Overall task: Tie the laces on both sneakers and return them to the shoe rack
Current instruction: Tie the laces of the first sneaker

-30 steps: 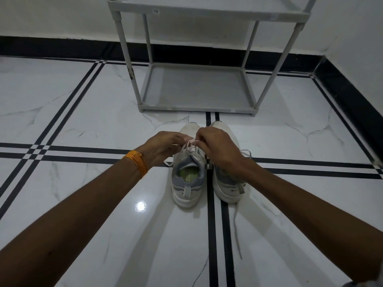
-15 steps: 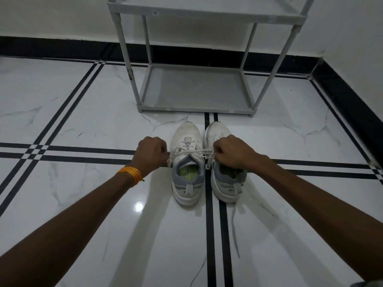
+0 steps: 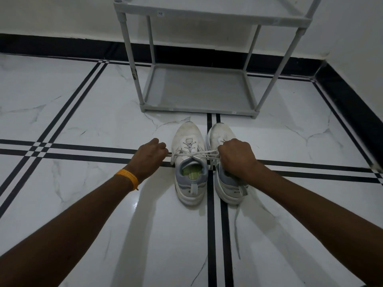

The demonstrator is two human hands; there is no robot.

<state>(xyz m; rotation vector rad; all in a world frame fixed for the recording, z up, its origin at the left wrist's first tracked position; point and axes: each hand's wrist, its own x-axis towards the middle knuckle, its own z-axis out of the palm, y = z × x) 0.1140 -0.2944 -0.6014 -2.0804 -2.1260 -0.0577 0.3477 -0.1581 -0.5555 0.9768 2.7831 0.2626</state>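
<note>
Two white and grey sneakers stand side by side on the floor, toes toward the rack. The left sneaker (image 3: 189, 141) has its white laces (image 3: 194, 155) stretched taut sideways from a knot over the tongue. My left hand (image 3: 150, 155) grips one lace end to the left of that shoe. My right hand (image 3: 236, 157) grips the other end and hovers over the right sneaker (image 3: 220, 133), hiding its middle. A loose lace (image 3: 236, 228) of the right sneaker trails on the floor behind it.
A grey two-tier shoe rack (image 3: 199, 109) stands just beyond the sneakers against the white wall, both shelves bare. The floor is glossy white marble with black stripes. A black skirting runs along the back and right walls.
My hands were close together over the left sneaker's tongue; they have pulled apart sideways, drawing the laces tight.
</note>
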